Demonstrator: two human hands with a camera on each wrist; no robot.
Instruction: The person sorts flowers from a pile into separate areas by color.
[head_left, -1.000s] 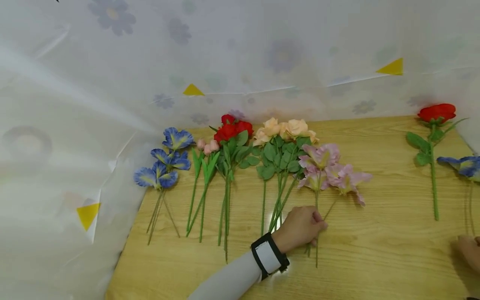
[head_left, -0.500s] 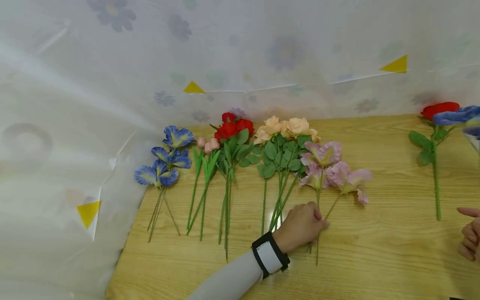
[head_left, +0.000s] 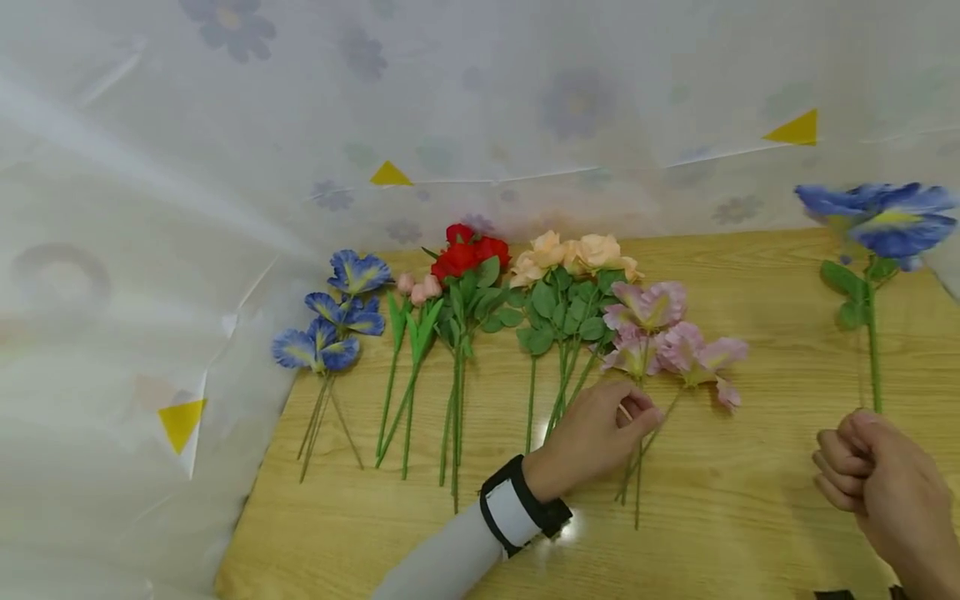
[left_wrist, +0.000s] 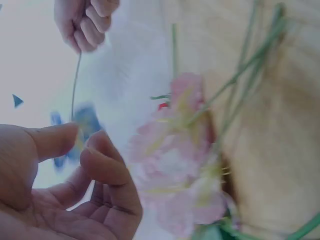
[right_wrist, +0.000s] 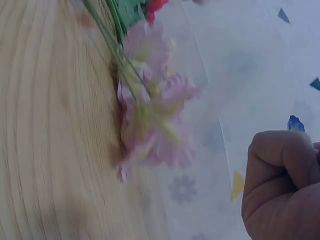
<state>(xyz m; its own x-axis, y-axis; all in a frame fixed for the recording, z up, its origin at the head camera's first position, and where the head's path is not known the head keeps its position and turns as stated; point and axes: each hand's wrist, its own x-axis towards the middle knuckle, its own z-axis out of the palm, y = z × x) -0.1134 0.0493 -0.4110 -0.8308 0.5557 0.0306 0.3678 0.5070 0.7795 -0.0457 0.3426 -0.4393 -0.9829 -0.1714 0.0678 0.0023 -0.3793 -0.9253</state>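
My right hand grips the thin stem of a blue iris, raised upright at the right. In front of a red rose, the iris hides its bloom, leaving the green leaves and stem visible. My left hand hovers over the lower stems of the pink irises. Its fingers are loosely bent, with a gap between thumb and index finger and nothing held. In the left wrist view the blue iris appears behind those fingertips, blurred.
Left of the pink irises lie peach roses, red roses, pink tulips and blue irises. They rest on a wooden table. A flower-printed sheet with yellow triangles rises behind and at left.
My right hand has lifted the blue iris and brought it leftward, in front of the red rose. My left hand has let go of the pink iris stems and risen slightly, fingers loosened.
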